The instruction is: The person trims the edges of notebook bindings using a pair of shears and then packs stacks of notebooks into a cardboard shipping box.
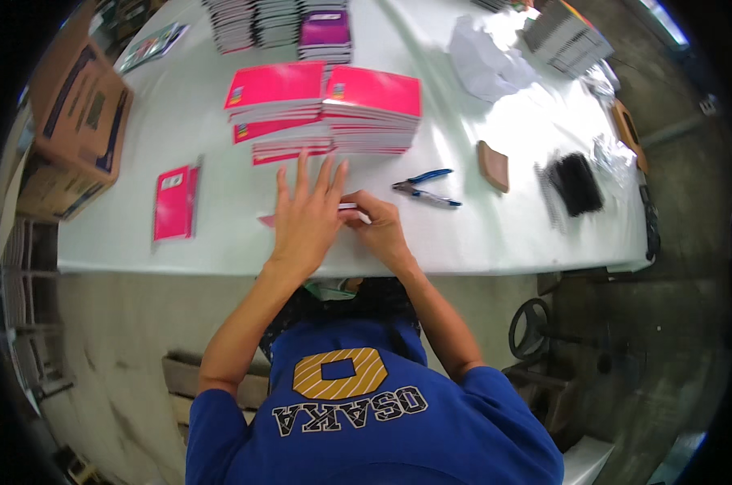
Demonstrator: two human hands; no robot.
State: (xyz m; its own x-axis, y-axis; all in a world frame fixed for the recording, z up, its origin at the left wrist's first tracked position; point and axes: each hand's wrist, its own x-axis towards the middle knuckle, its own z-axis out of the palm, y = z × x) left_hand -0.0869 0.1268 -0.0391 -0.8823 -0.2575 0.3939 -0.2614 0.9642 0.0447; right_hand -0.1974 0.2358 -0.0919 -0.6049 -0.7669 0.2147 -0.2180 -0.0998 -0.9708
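Note:
My left hand (304,222) lies flat with its fingers spread over a pink-covered notebook (266,219), which is mostly hidden beneath it. At the notebook's right edge, my right hand (382,230) has its thumb and fingers pinched together, with a strip of pink and white showing between them. Just beyond my left fingertips rise two stacks of pink notebooks (372,95). A pair of cutting pliers (425,189) with blue handles rests to the right of my right hand. Off to the left lie a few pink notebooks (172,204), apart from both hands.
A cardboard box (81,117) stands at the table's left edge. Grey and purple notebook stacks (325,31) are at the back. On the right are a brown leather-like piece (493,167), black spiral wires (575,184), white crumpled plastic (483,61) and another notebook stack (566,40).

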